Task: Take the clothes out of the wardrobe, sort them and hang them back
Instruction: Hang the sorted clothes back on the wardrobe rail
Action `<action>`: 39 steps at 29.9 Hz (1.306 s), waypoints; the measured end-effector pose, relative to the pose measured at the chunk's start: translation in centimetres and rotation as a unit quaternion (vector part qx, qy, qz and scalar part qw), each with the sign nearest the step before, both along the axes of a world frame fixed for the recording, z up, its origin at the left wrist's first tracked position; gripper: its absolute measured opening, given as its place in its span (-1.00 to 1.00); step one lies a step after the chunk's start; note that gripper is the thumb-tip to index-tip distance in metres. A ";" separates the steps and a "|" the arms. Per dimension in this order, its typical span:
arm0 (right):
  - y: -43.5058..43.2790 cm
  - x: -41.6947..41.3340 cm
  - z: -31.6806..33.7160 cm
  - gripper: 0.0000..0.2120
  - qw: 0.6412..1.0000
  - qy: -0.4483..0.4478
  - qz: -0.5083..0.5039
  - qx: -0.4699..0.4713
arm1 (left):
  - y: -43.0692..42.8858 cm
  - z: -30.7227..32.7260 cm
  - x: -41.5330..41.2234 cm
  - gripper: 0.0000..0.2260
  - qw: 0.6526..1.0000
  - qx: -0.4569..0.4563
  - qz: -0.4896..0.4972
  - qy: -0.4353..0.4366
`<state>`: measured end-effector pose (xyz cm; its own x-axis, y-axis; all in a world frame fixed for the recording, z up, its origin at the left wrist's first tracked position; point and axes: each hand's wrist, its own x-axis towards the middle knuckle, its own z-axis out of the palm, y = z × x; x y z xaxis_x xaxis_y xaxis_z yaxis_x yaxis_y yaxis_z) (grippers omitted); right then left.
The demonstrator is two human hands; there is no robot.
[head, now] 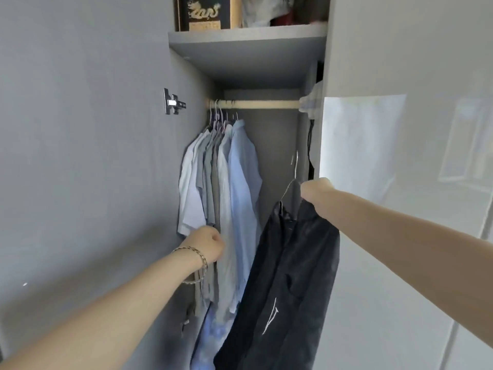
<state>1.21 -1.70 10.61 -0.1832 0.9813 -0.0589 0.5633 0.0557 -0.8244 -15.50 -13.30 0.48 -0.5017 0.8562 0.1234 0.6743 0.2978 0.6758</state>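
The dark navy fabric shirt [293,276] with a white chest mark hangs on a thin silver wire hanger [289,186] below the right part of the pale wooden rail [266,104]. The right hand [317,192] has its grip closed around the shirt's shoulder and the hanger. The row of pale blue and grey shirts [240,182] hangs from the rail's left end. Lower down, the left hand [210,244] presses a curled grip against them; whether it pinches cloth cannot be told.

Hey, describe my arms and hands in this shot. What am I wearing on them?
The left forearm and right forearm are bare, with no sleeves in view. The left wrist carries thin bracelets: one of small gold and dark links, and one a slim loose loop. The left hand and right hand are ungloved, and no rings or watch are visible.
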 end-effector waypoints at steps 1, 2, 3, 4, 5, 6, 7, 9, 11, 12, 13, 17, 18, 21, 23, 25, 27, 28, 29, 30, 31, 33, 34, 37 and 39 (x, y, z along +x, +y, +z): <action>1.2 -0.8 1.3 -0.65 0.998 0.020 -0.065 0.011 | 1.0 0.5 -0.6 -0.75 1.000 0.006 0.003 0.002; 1.0 -1.5 2.1 -0.65 0.996 -0.050 -0.047 0.062 | 2.0 1.0 -1.2 -0.75 1.000 0.008 0.004 0.006; 2.0 -2.5 3.4 -0.65 0.983 -0.134 -0.002 0.128 | 3.2 1.6 -1.9 -0.76 1.000 0.012 0.004 0.008; 2.6 -3.5 4.6 -0.64 0.972 -0.183 -0.005 0.146 | 4.5 2.3 -2.6 -0.76 1.000 0.017 0.006 0.012; 3.8 -4.5 5.3 -0.64 0.963 -0.203 0.026 0.177 | 5.8 3.1 -3.4 -0.77 0.999 0.022 0.009 0.021; 5.3 -5.6 6.1 -0.65 0.962 -0.203 0.025 0.179 | 7.2 4.1 -4.3 -0.77 0.999 0.029 0.014 0.029; 6.7 -6.5 6.4 -0.65 0.960 -0.198 0.041 0.194 | 8.3 4.7 -5.0 -0.77 0.999 0.035 0.017 0.037; 9.9 -8.7 8.0 -0.70 0.970 -0.123 0.033 0.205 | 10.9 6.6 -6.7 -0.79 0.997 0.046 0.021 0.052; 12.3 -10.6 9.8 -0.86 0.984 0.024 0.029 0.176 | 13.0 8.6 -8.1 -0.81 0.995 0.052 0.033 0.073; 13.9 -11.6 10.4 -0.83 0.982 0.082 0.027 0.165 | 14.0 9.4 -8.8 -0.81 0.994 0.056 0.043 0.079; 15.4 -12.8 11.1 -0.75 0.976 0.102 0.018 0.191 | 15.0 10.2 -9.5 -0.80 0.993 0.065 0.052 0.084; 21.0 -17.6 13.6 -0.69 0.970 0.101 -0.004 0.219 | 18.6 12.2 -12.2 -0.78 0.989 0.083 0.079 0.091; 22.2 -18.7 13.8 -0.68 0.971 0.107 0.000 0.215 | 19.4 12.5 -12.7 -0.78 0.989 0.081 0.080 0.097; 25.1 -21.7 13.1 -0.70 0.976 0.098 0.021 0.195 | 20.8 12.8 -13.9 -0.77 0.986 0.083 0.083 0.117; 26.5 -23.5 11.5 -0.68 0.980 0.096 0.039 0.170 | 21.2 12.7 -14.4 -0.76 0.986 0.081 0.086 0.116; 27.1 -24.8 9.9 -0.67 0.981 0.069 0.046 0.176 | 21.5 12.4 -14.8 -0.74 0.986 0.079 0.089 0.113; 27.3 -25.7 9.0 -0.67 0.977 0.046 0.062 0.197 | 21.5 12.1 -15.1 -0.74 0.987 0.078 0.086 0.107; 27.3 -25.9 8.9 -0.66 0.975 0.023 0.082 0.207 | 21.5 11.9 -15.1 -0.74 0.988 0.076 0.083 0.107; 27.1 -25.8 8.8 -0.66 0.970 -0.001 0.102 0.222 | 21.4 11.8 -15.1 -0.74 0.988 0.074 0.077 0.110; 26.9 -25.4 8.8 -0.65 0.963 -0.027 0.120 0.240 | 21.4 11.7 -15.1 -0.75 0.988 0.075 0.073 0.115; 26.6 -24.9 8.8 -0.65 0.957 -0.046 0.136 0.252 | 21.3 11.7 -14.9 -0.76 0.987 0.082 0.069 0.119; 25.6 -23.1 8.2 -0.62 0.946 -0.082 0.153 0.274 | 21.1 11.8 -14.2 -0.77 0.984 0.109 0.065 0.127; 24.9 -21.9 7.7 -0.61 0.942 -0.097 0.155 0.282 | 21.0 11.9 -13.8 -0.78 0.982 0.122 0.061 0.132; 22.3 -17.8 5.0 -0.61 0.949 -0.104 0.144 0.261 | 20.8 11.6 -11.8 -0.81 0.983 0.115 0.019 0.139; 20.1 -14.6 2.6 -0.64 0.960 -0.104 0.130 0.225 | 20.6 10.4 -9.8 -0.81 0.988 0.071 -0.034 0.130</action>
<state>-13.40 18.40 13.22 -0.4560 0.8386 0.2980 0.6317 0.5408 -0.5554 -25.28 7.27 10.92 -0.3786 0.8519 0.3617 0.8460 0.1601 0.5086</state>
